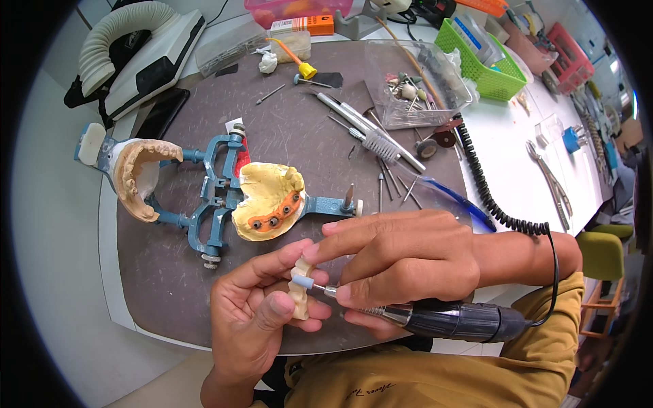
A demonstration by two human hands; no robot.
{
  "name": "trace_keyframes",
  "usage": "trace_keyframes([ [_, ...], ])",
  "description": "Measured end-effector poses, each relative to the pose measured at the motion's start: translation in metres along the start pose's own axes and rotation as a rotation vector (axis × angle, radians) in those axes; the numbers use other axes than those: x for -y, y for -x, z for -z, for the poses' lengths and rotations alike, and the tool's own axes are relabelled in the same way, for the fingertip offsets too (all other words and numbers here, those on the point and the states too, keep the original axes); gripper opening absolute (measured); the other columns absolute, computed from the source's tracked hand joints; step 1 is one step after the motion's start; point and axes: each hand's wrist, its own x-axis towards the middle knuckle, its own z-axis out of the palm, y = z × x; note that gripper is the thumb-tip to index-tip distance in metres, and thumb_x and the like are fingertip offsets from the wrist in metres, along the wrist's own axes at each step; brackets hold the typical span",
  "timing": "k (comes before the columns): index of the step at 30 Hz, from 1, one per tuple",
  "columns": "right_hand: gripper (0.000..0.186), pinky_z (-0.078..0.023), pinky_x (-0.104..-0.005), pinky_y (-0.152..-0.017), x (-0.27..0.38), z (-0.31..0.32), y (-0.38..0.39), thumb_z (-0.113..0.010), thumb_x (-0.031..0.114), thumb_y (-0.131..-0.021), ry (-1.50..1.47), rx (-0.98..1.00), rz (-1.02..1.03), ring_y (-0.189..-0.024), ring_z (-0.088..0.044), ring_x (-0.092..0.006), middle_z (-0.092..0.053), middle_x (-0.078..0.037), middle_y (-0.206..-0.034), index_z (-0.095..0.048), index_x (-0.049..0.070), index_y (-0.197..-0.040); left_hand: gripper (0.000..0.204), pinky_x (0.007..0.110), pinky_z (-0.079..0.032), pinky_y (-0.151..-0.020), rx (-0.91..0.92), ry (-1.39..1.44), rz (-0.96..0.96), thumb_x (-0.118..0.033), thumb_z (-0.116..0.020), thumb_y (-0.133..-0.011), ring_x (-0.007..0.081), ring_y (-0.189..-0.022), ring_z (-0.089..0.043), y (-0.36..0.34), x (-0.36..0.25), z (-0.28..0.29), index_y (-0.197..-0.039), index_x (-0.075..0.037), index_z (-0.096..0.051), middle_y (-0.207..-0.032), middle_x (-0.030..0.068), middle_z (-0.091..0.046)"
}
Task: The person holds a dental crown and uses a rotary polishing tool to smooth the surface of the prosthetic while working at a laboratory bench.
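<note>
My left hand pinches a small cream dental bridge piece between thumb and fingers. My right hand grips a black-and-silver rotary handpiece, whose pale blue cylindrical tip rests against that piece, with a fingertip near its upper end. Just above my hands lies a blue articulator, opened out flat, carrying a beige dental arch model on the left and a yellow cast with orange gum and several metal fittings on the right.
A tray of burs, scattered metal tools, blue-handled tool, pliers and coiled cord lie rightward. A green basket stands behind them. A phone and white hose unit sit back left.
</note>
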Motion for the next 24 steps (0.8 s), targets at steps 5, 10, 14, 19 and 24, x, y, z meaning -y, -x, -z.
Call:
trace_keyframes([
  [5, 0.017, -0.062, -0.0415, -0.082, -0.0031, -0.0058, -0.0016, -0.075, -0.003, -0.076, 0.036, -0.101, 0.036, -0.087, -0.073, -0.0326, -0.067, -0.013, -0.084, -0.064, -0.003, -0.089, 0.06, 0.028, -0.064, -0.069, 0.008, 0.001, 0.001, -0.025, -0.074, -0.092, 0.0229, -0.085, -0.074, -0.0004, -0.0003, -0.0002, -0.136, 0.009, -0.052, -0.115, 0.0254, -0.067],
  [10, 0.017, -0.063, -0.0416, -0.083, -0.001, -0.0062, -0.0038, -0.075, -0.003, -0.077, 0.035, -0.098, 0.037, -0.086, -0.073, -0.0313, -0.067, -0.013, -0.083, -0.063, -0.004, -0.089, 0.059, 0.028, -0.064, -0.069, 0.003, 0.005, -0.005, -0.024, -0.074, -0.092, 0.0232, -0.085, -0.074, 0.0006, -0.0006, -0.0004, -0.136, 0.009, -0.052, -0.115, 0.0253, -0.067],
  [14, 0.017, -0.062, -0.0414, -0.083, -0.0032, -0.0052, -0.0025, -0.075, -0.003, -0.077, 0.032, -0.101, 0.047, -0.086, -0.073, -0.0315, -0.067, -0.013, -0.084, -0.063, -0.003, -0.089, 0.059, 0.028, -0.064, -0.069, 0.007, 0.006, -0.003, -0.024, -0.074, -0.092, 0.0234, -0.085, -0.074, -0.001, 0.0002, -0.0003, -0.136, 0.009, -0.052, -0.115, 0.0255, -0.067],
  [19, 0.016, -0.063, -0.0407, -0.083, -0.0036, -0.0063, -0.0025, -0.075, -0.004, -0.077, 0.032, -0.103, 0.045, -0.086, -0.073, -0.0316, -0.067, -0.013, -0.084, -0.063, -0.003, -0.088, 0.058, 0.028, -0.064, -0.069, 0.003, 0.0, -0.007, -0.024, -0.073, -0.093, 0.0237, -0.085, -0.074, -0.0001, 0.0002, 0.0003, -0.136, 0.009, -0.052, -0.115, 0.0257, -0.067],
  [24, 0.016, -0.062, -0.0406, -0.082, -0.0007, -0.0047, -0.0028, -0.075, -0.003, -0.077, 0.048, -0.094, 0.012, -0.087, -0.073, -0.0319, -0.067, -0.013, -0.084, -0.064, -0.003, -0.088, 0.057, 0.029, -0.064, -0.069, 0.008, 0.001, -0.014, -0.024, -0.072, -0.093, 0.0243, -0.085, -0.074, -0.0001, 0.0005, 0.0002, -0.135, 0.009, -0.052, -0.115, 0.026, -0.067],
])
